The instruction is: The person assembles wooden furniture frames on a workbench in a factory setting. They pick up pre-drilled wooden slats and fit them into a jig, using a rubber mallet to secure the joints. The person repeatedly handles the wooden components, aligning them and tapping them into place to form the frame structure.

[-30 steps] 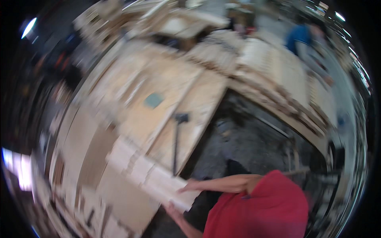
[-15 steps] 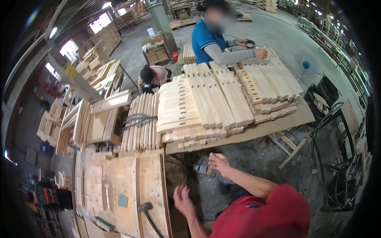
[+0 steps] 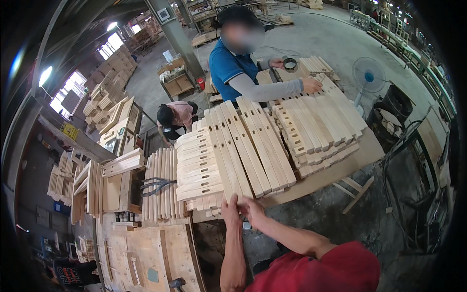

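Note:
My left hand (image 3: 230, 211) is closed at the near end of a pale wooden slat (image 3: 227, 168) with slots cut near its far end. Right beside it, my right hand (image 3: 252, 211) bends its fingers around the same end; the fingertips are partly hidden. This slat lies on the left of a row of similar slotted slats (image 3: 265, 146), on top of a stack. Under and to the left are more slats (image 3: 199, 163), laid crosswise with a line of slots.
Across the table (image 3: 316, 177), a person in a blue shirt (image 3: 233, 68) holds a tape roll (image 3: 290, 64). Another person (image 3: 177, 117) crouches far left. A workbench (image 3: 141, 243) with a hammer (image 3: 177, 282) stands at left; a fan (image 3: 368, 75) at right.
Both hands have moved forward from open air before the table to the near end of the slats and come together there. The view has shifted; the far person's hand still rests on the stack.

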The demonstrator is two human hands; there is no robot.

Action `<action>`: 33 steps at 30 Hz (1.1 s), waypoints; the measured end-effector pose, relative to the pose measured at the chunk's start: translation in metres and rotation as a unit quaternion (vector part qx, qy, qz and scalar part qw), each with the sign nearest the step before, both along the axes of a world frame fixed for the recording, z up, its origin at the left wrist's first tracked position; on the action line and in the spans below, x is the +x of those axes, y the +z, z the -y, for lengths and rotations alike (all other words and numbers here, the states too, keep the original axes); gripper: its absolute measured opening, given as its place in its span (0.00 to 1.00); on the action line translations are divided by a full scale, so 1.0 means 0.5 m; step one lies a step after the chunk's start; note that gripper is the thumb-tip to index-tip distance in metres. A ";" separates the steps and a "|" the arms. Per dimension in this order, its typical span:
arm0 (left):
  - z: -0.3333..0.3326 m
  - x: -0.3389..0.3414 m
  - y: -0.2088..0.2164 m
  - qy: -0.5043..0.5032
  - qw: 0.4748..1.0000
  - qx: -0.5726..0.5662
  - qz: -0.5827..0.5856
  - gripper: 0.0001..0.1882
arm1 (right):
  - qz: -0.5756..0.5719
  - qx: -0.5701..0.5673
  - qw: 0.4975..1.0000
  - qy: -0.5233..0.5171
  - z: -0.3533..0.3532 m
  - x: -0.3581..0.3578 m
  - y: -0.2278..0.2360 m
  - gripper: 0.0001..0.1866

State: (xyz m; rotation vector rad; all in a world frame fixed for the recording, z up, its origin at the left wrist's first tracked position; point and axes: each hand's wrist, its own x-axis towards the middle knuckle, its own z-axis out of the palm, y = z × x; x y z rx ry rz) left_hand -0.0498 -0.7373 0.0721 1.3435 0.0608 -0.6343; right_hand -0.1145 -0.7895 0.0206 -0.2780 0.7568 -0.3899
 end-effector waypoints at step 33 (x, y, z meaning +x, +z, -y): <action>-0.965 -0.617 0.018 0.564 0.788 0.240 0.059 0.37 | 0.170 -0.208 0.576 0.772 -0.652 -0.012 0.143 0.30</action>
